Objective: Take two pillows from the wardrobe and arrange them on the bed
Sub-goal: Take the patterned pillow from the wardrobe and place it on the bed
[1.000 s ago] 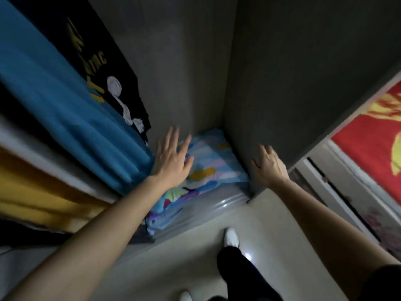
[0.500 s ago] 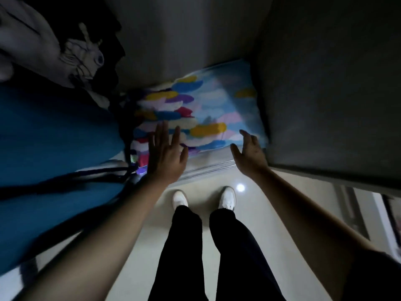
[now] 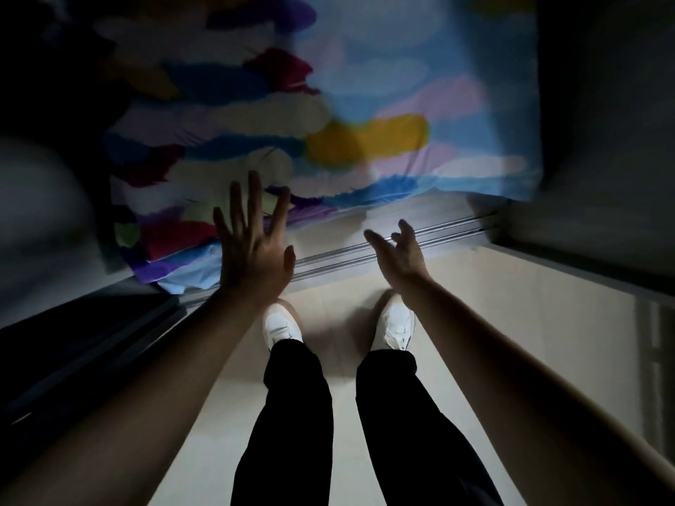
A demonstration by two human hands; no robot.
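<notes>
Nearest: black trousers (image 3: 299, 414) and white shoes (image 3: 283, 326) on pale floor (image 3: 511, 341). Left hand (image 3: 252, 250) open, fingers spread, empty, its fingertips overlapping the pillow's front edge; contact unclear. Right hand (image 3: 400, 255) loosely cupped, empty, over the sliding-door track (image 3: 449, 231), just short of the pillow. Pillow (image 3: 328, 133), multicolour brush-stroke cover, lies flat on the wardrobe (image 3: 602, 122) bottom.

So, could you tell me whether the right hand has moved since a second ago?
Yes. The right hand has left the wardrobe's side panel and come in over the door track, open, just short of the colourful pillow.
</notes>
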